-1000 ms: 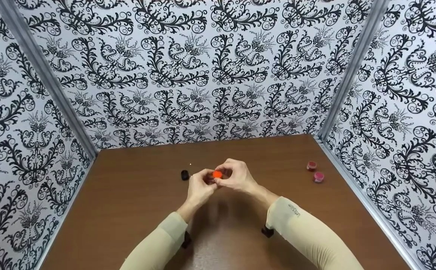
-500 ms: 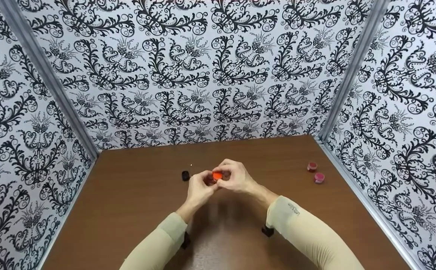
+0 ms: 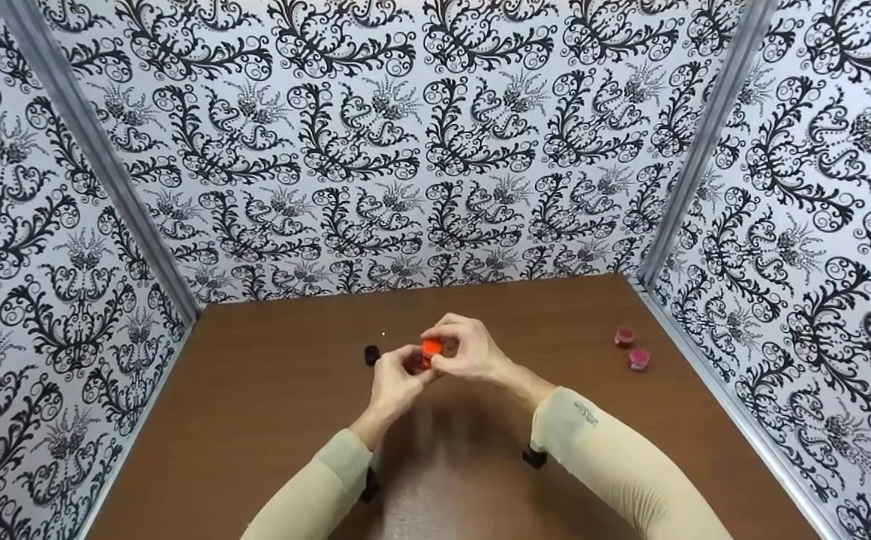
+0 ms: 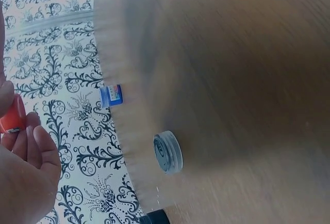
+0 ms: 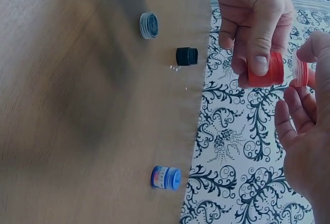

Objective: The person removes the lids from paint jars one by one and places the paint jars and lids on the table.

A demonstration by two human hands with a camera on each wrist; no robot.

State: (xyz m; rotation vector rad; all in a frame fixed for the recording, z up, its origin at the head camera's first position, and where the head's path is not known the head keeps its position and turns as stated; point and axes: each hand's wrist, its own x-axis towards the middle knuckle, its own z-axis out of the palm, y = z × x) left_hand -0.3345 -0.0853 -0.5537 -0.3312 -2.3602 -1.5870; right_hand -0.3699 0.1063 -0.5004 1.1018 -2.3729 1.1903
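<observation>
My left hand [image 3: 397, 381] holds a small red-orange paint jar [image 5: 268, 72], thumb laid along its side. My right hand [image 3: 473, 352] pinches the jar's lid [image 5: 300, 72], with its clear threaded rim facing the jar. A narrow gap shows between lid and jar in the right wrist view. In the head view the bright orange lid top sits above the jar, between both hands. The left wrist view shows the jar partly cut off at the frame edge. Both hands are raised over the brown table [image 3: 270, 420].
A black jar [image 3: 371, 355] stands left of the hands, with small white bits [image 5: 175, 68] near it. A grey-topped clear lid [image 4: 168, 152] and a blue jar [image 5: 165, 177] are on the table. Two reddish jars [image 3: 624, 337] stand at the right. Patterned walls enclose the table.
My right hand has lifted the lid slightly upward, so more of the red-orange jar shows beneath it. My left hand has stayed nearly in place.
</observation>
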